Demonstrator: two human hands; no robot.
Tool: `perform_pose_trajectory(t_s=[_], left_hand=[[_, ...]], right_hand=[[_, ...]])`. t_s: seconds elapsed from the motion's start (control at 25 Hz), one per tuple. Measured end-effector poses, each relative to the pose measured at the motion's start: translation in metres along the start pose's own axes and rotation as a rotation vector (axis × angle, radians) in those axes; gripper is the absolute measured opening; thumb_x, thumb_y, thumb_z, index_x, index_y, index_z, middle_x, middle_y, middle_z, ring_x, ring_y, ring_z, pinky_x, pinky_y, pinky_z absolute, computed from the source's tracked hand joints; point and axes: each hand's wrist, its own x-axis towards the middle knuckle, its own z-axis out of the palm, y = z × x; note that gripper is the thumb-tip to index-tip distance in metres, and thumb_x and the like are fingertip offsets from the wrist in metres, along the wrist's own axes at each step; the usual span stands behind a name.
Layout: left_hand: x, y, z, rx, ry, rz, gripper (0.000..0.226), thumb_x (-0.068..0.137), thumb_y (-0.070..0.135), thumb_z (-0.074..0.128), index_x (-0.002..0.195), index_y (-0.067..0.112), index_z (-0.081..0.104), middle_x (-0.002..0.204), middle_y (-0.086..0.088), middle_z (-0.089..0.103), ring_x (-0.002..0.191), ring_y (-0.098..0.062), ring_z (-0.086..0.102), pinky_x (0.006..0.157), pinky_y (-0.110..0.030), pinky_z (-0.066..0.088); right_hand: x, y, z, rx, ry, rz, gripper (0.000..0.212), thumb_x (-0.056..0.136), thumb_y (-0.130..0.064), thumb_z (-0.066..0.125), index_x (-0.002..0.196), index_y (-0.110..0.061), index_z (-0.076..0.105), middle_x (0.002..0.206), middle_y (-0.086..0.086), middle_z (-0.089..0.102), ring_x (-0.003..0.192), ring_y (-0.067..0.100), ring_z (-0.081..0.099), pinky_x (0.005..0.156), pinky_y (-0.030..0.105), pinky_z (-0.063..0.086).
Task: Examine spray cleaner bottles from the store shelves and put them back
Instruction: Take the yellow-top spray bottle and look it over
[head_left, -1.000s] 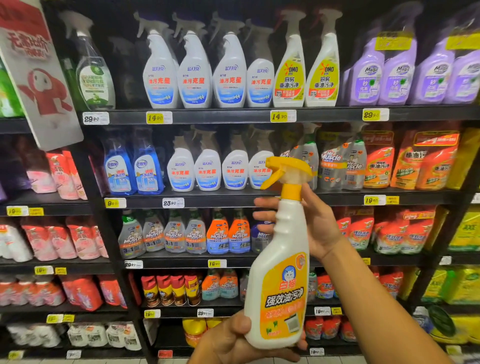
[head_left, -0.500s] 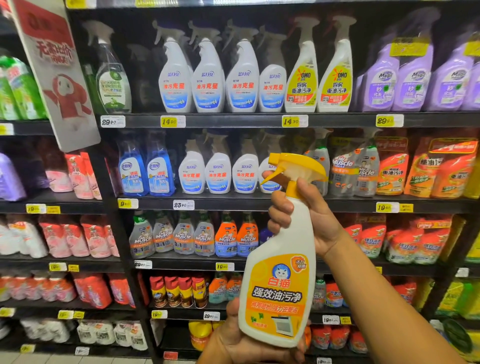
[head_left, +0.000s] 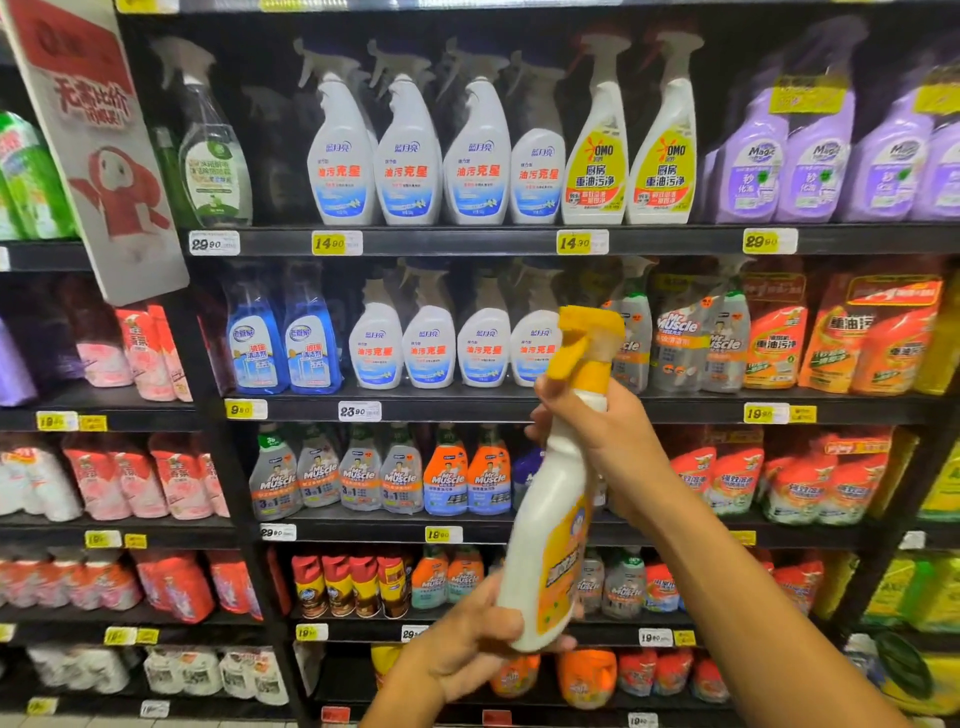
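A white spray cleaner bottle (head_left: 551, 514) with a yellow trigger head and a yellow-orange label is held upright in front of the shelves, turned so its label faces right and shows only edge-on. My right hand (head_left: 605, 441) grips its neck just below the trigger. My left hand (head_left: 467, 642) cups and holds its base from below.
Black store shelves (head_left: 467, 241) fill the view. White and blue spray bottles (head_left: 408, 150), yellow-labelled bottles (head_left: 597, 156) and purple bottles (head_left: 810, 156) stand on the top shelf, grey and orange ones (head_left: 358, 475) lower down. A red-and-white sign (head_left: 98, 145) hangs at upper left.
The bottle has been twisted about its axis, so the label that faced me now points to the right. Both hands keep their hold. The bottle has risen slightly.
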Motion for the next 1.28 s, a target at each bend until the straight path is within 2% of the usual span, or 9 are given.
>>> perform_pose_trajectory(t_s=[0.16, 0.4, 0.52, 0.6, 0.72, 0.8, 0.96, 1.08, 1.28], left_hand=[[0.022, -0.002, 0.020, 0.403, 0.271, 0.129, 0.087, 0.055, 0.020, 0.092, 0.122, 0.039, 0.040, 0.120, 0.017, 0.059, 0.104, 0.010, 0.060, 0.081, -0.013, 0.050], [0.032, -0.018, 0.021, 0.458, 0.331, 0.179, 0.079, 0.060, 0.019, 0.091, 0.115, 0.040, 0.038, 0.100, 0.041, 0.059, 0.097, 0.015, 0.059, 0.075, -0.005, 0.047], [0.028, -0.013, 0.015, 0.398, 0.262, 0.158, 0.089, 0.056, 0.028, 0.093, 0.127, 0.039, 0.041, 0.110, 0.032, 0.063, 0.104, 0.007, 0.061, 0.081, -0.012, 0.050], [0.024, -0.011, 0.006, 0.282, 0.177, 0.137, 0.098, 0.053, 0.031, 0.094, 0.137, 0.031, 0.044, 0.123, 0.014, 0.065, 0.116, -0.008, 0.061, 0.088, -0.025, 0.052], [0.018, -0.007, 0.000, 0.008, 0.000, 0.127, 0.097, 0.056, 0.030, 0.091, 0.139, 0.011, 0.044, 0.129, -0.010, 0.065, 0.119, -0.029, 0.060, 0.097, -0.047, 0.050], [0.019, -0.007, 0.003, -0.121, -0.101, 0.125, 0.095, 0.060, 0.036, 0.089, 0.138, 0.006, 0.044, 0.126, -0.013, 0.066, 0.114, -0.030, 0.062, 0.094, -0.049, 0.052], [0.019, -0.010, 0.013, -0.202, -0.204, 0.155, 0.085, 0.068, 0.043, 0.084, 0.140, 0.011, 0.051, 0.133, -0.022, 0.059, 0.114, -0.037, 0.061, 0.101, -0.055, 0.044], [0.013, -0.006, 0.006, -0.312, -0.016, 0.142, 0.082, 0.053, 0.033, 0.095, 0.125, 0.008, 0.066, 0.128, -0.025, 0.062, 0.117, -0.043, 0.060, 0.095, -0.061, 0.048], [0.011, 0.007, 0.007, 0.187, 0.340, 0.193, 0.082, 0.060, 0.048, 0.088, 0.127, 0.015, 0.056, 0.117, -0.008, 0.072, 0.111, -0.025, 0.068, 0.086, -0.032, 0.056]], right_hand=[[0.001, 0.014, 0.003, 0.039, 0.149, -0.121, 0.023, 0.076, -0.030, 0.075, 0.068, -0.011, 0.064, 0.066, 0.017, 0.065, 0.062, 0.022, 0.062, 0.064, 0.031, 0.052], [0.006, 0.020, -0.002, 0.115, 0.084, -0.091, 0.017, 0.070, -0.030, 0.073, 0.062, -0.020, 0.062, 0.063, 0.011, 0.062, 0.061, 0.025, 0.059, 0.064, 0.036, 0.050], [0.007, 0.017, -0.009, 0.124, 0.042, -0.054, 0.018, 0.070, -0.034, 0.078, 0.066, -0.023, 0.064, 0.065, 0.007, 0.064, 0.064, 0.023, 0.062, 0.068, 0.038, 0.051], [0.009, 0.014, -0.018, 0.120, -0.072, -0.038, 0.018, 0.072, -0.036, 0.078, 0.077, -0.022, 0.067, 0.073, 0.007, 0.067, 0.074, 0.026, 0.064, 0.076, 0.043, 0.052], [0.004, 0.013, -0.027, 0.189, -0.262, -0.017, 0.046, 0.071, -0.050, 0.080, 0.101, -0.017, 0.070, 0.093, 0.012, 0.074, 0.094, 0.035, 0.068, 0.089, 0.050, 0.053], [0.000, 0.013, -0.023, 0.243, -0.310, 0.015, 0.064, 0.071, -0.057, 0.079, 0.110, -0.009, 0.064, 0.098, 0.017, 0.074, 0.094, 0.035, 0.071, 0.083, 0.044, 0.058], [-0.002, 0.012, -0.005, 0.170, -0.137, 0.015, 0.038, 0.084, -0.046, 0.067, 0.091, -0.009, 0.067, 0.082, 0.013, 0.073, 0.068, 0.025, 0.070, 0.061, 0.032, 0.057], [-0.001, 0.010, 0.000, 0.093, -0.057, 0.016, 0.033, 0.084, -0.046, 0.068, 0.084, -0.013, 0.068, 0.073, 0.009, 0.070, 0.060, 0.020, 0.067, 0.054, 0.028, 0.052], [-0.001, 0.017, 0.005, -0.009, 0.054, -0.001, 0.030, 0.081, -0.048, 0.075, 0.082, -0.018, 0.067, 0.069, 0.000, 0.070, 0.060, 0.014, 0.067, 0.053, 0.026, 0.051]])
